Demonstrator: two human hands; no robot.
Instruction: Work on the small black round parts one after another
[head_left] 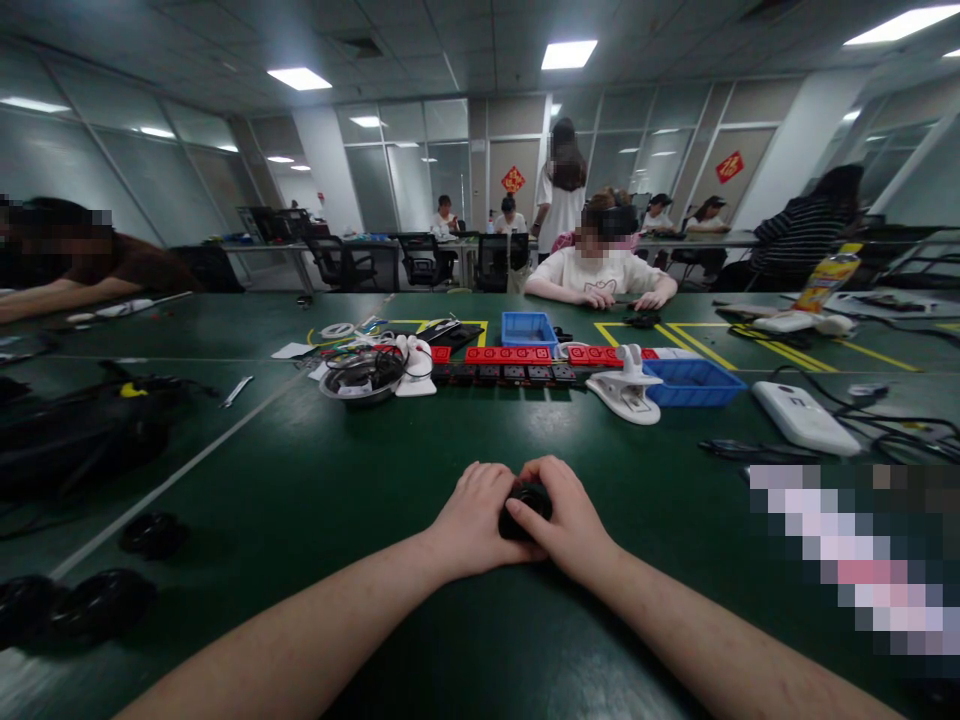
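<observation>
Between my two hands sits a glossy black round object (529, 508), low over the green tabletop (420, 640). My left hand (480, 520) curls around its left side and lower edge. From the right, my right hand (564, 515) grips it, with the thumb lying across its front and the fingers over the top. Much of the object is covered by the hands, so its exact kind cannot be made out. Similar black round pieces (105, 605) lie at the near left of the table.
Ahead stands a row of red and black blocks (510, 365), flanked by a metal bowl (360, 385), a white clip stand (626, 390) and blue bins (694, 383). A white device (806, 415) and cables lie right. A person (600, 270) sits opposite.
</observation>
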